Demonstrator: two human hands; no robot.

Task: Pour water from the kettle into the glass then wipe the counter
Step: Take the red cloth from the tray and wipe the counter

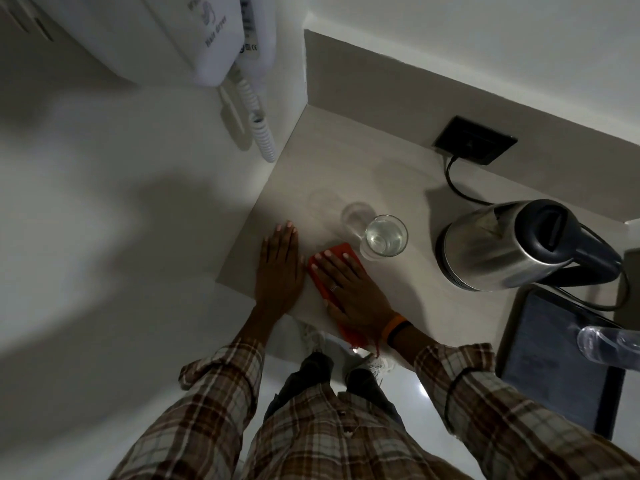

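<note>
Hanging on the white wall well to the left of the glass (385, 239), a wall-mounted hair dryer (221, 36) trails its coiled white cord (261, 133) down toward the corner of the pale counter (381, 168). Nearer the glass, the person's left hand (278, 268) lies flat on the counter, palm down with fingers straight and close together, gripping nothing. Between that hand and the glass, the right hand (346, 289) presses flat on a red-orange cloth (327, 271), fingers extended along it; a ring shows on one finger and orange and dark bands circle the wrist. The cloth's far end lies just beside the base of the glass, and its near end hangs over the counter's front edge. The glass itself stands upright near the middle of the counter, clear and round-rimmed, with water visible inside; a faint ring-shaped reflection or shadow shows on the counter just behind it. To the right of the glass and apart from it sits the kettle (509, 247), brushed steel with a dark lid and dark handle, its black cable (457, 181) running back to a dark wall socket (474, 140). Farther right of the glass, a dark tray (554, 358) lies below the kettle, with a clear plastic bottle (606, 341) on its side at the frame's edge. Plaid sleeves (485, 393) cover both forearms.
</note>
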